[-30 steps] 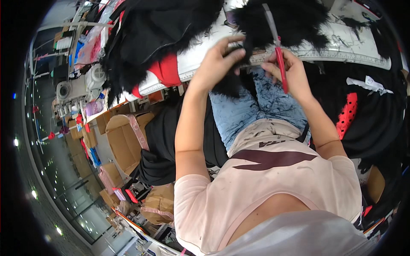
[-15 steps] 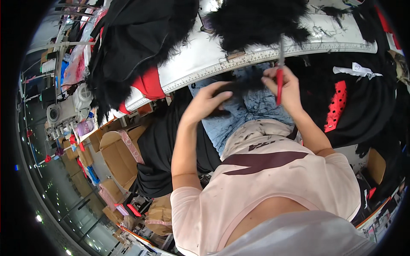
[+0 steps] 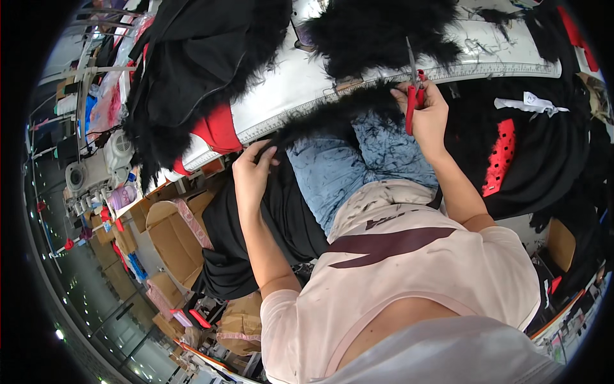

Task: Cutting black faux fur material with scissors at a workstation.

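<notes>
A strip of fluffy black trim [image 3: 339, 115] is stretched out above my lap, along the table's front edge. My left hand [image 3: 252, 174] pinches its left end between thumb and fingers. Red-handled scissors [image 3: 412, 96] sit in my right hand [image 3: 431, 118], their blades pointing up and away from me. The thumb and fingertips of that hand also close at the strip's right end. Beyond it on the table lies a bushy black heap [image 3: 384, 32] of similar trim. A black garment with a fluffy edge [image 3: 198, 70] hangs over the table at the left.
A measuring scale [image 3: 499, 69] runs along the front of the white table [image 3: 265, 105]. Black cloth [image 3: 543, 153] at right carries a red dotted piece [image 3: 500, 157] and a white tag [image 3: 531, 104]. At left are a sewing machine [image 3: 102, 163] and a cardboard box [image 3: 176, 237].
My left hand has moved left and slightly down, drawing the bunched black trim out into a long strip. The scissors have tilted and shifted a little left in my right hand.
</notes>
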Tool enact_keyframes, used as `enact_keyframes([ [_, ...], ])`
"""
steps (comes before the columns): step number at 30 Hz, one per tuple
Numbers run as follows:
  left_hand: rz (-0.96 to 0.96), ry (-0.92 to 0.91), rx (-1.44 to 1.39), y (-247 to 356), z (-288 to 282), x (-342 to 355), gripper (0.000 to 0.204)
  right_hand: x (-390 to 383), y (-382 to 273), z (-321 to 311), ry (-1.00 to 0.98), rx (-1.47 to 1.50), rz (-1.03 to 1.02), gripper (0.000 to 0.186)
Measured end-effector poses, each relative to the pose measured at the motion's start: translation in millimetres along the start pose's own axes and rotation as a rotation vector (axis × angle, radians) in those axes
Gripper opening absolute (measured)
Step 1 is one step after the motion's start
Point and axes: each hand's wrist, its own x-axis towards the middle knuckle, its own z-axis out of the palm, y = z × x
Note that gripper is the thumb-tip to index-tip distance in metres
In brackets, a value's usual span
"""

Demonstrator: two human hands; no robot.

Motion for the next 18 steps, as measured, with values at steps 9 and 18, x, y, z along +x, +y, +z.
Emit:
enact_keyframes([
  [9, 0.049, 0.078, 0.016, -23, -9, -6, 0.016, -3, 2, 1, -0.001, 0.070, 0.047, 0.016],
  [18, -0.008, 0.273, -0.170, -19, 5, 5, 0.016, 5, 14, 2, 0.044, -0.022, -0.093, 0.021],
])
